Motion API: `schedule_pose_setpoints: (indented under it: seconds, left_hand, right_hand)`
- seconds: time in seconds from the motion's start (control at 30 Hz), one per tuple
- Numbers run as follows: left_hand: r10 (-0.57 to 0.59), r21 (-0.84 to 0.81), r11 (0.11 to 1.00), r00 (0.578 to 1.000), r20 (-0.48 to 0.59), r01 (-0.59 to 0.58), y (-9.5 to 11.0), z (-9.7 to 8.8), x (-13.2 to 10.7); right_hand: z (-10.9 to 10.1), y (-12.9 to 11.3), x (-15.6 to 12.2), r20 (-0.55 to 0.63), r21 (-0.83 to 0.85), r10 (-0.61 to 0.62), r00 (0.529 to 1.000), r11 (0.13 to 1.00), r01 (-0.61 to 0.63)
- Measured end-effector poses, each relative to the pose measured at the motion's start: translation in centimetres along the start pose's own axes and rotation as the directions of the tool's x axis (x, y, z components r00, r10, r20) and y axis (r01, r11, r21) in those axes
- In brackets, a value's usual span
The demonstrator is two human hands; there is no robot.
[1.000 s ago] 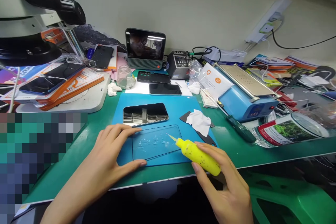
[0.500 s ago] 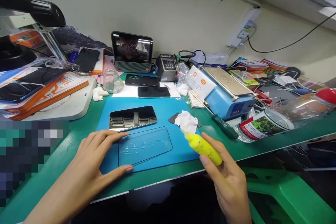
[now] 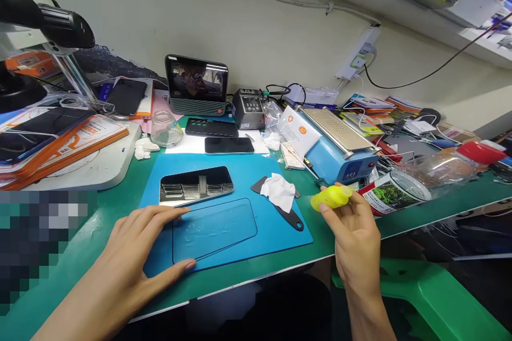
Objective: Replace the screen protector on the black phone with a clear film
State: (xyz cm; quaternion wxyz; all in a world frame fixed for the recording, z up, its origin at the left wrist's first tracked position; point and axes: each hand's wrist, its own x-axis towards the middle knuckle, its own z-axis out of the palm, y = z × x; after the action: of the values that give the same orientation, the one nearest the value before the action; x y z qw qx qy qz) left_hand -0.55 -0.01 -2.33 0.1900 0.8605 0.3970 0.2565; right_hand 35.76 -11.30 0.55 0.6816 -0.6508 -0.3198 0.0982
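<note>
My left hand lies flat and open on the blue mat, thumb and forefinger framing the left end of a clear glass panel with wet streaks on it. Just behind the panel lies a phone with its reflective screen up. My right hand is closed round a small yellow squeeze bottle, held above the green table to the right of the mat. A crumpled white wipe rests on a dark flat scraper between the panel and that hand.
A blue heating plate machine and a lying plastic bottle stand right of the mat. Behind it: two dark phones, a glass jar, a small screen, a controller box. A microscope base with orange boxes fills the left.
My right hand has carried the yellow bottle off the glass panel, rightward past the mat's edge and up. My left hand has stayed on the panel. The view has swung right.
</note>
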Motion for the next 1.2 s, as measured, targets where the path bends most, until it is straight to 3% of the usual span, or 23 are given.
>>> schedule_pose_setpoints:
  seconds: [0.2,0.27,0.3,0.37,0.4,0.43,0.47,0.57,0.63,0.73,0.9,0.97,1.13,1.2]
  left_hand:
    - [0.018,0.034,0.999,0.999,0.036,-0.019,-0.8,-0.3,0.0]
    - [0.038,0.05,0.998,0.997,0.072,-0.042,-1.3,-0.5,0.0]
    - [0.044,0.048,0.998,0.995,0.086,-0.048,-1.5,-0.5,0.0]
    - [0.016,0.03,0.999,0.997,0.081,-0.018,-1.3,-0.6,-0.1]
    - [-0.01,0.013,1.0,0.997,0.071,0.009,-1.1,-0.6,-0.1]
    - [-0.039,-0.007,0.999,0.997,0.064,0.04,-0.8,-0.6,-0.1]
    - [-0.068,-0.026,0.997,0.996,0.06,0.07,-0.6,-0.6,-0.1]
    - [-0.099,-0.064,0.992,0.991,0.085,0.104,-0.2,-0.5,-0.1]
    - [-0.091,-0.069,0.993,0.991,0.102,0.099,-0.3,-0.5,-0.1]
    - [-0.088,-0.067,0.993,0.99,0.111,0.096,-0.4,-0.6,-0.1]
    - [-0.082,-0.073,0.993,0.99,0.119,0.091,0.0,-0.9,0.1]
    - [-0.08,-0.076,0.993,0.988,0.13,0.091,0.2,-1.0,0.2]
    - [-0.074,-0.08,0.993,0.988,0.134,0.085,0.4,-1.3,0.3]
    - [-0.079,-0.074,0.993,0.987,0.139,0.09,0.4,-1.4,0.3]
  right_hand:
    - [-0.5,1.0,0.6,0.021,-0.185,-0.065,0.998,0.98,0.068]
    - [-0.5,0.8,-0.4,-0.008,-0.248,-0.229,0.973,0.943,0.22]
    - [-0.5,0.5,-0.9,-0.031,-0.322,-0.376,0.926,0.881,0.346]
    - [-0.4,-0.1,-2.1,-0.01,-0.496,-0.697,0.717,0.626,0.602]
    - [-0.1,-0.5,-2.5,0.074,-0.543,-0.781,0.62,0.489,0.682]
    - [0.2,-0.9,-2.8,0.189,-0.547,-0.797,0.573,0.399,0.736]
    - [0.7,-1.4,-2.8,0.306,-0.524,-0.756,0.579,0.374,0.766]
    - [2.6,-2.3,-1.6,0.561,-0.533,-0.447,0.697,0.448,0.717]
    - [3.8,-2.4,-0.3,0.634,-0.623,-0.286,0.719,0.362,0.693]
    - [4.9,-2.3,1.6,0.695,-0.665,-0.174,0.698,0.215,0.715]
    - [5.6,-2.2,2.9,0.688,-0.66,-0.228,0.689,0.2,0.724]
    - [5.8,-2.3,2.9,0.659,-0.653,-0.305,0.687,0.222,0.724]
    - [6.2,-2.7,1.2,0.556,-0.418,-0.526,0.644,0.492,0.764]
    - [6.5,-3.0,0.2,0.556,-0.343,-0.548,0.625,0.533,0.773]
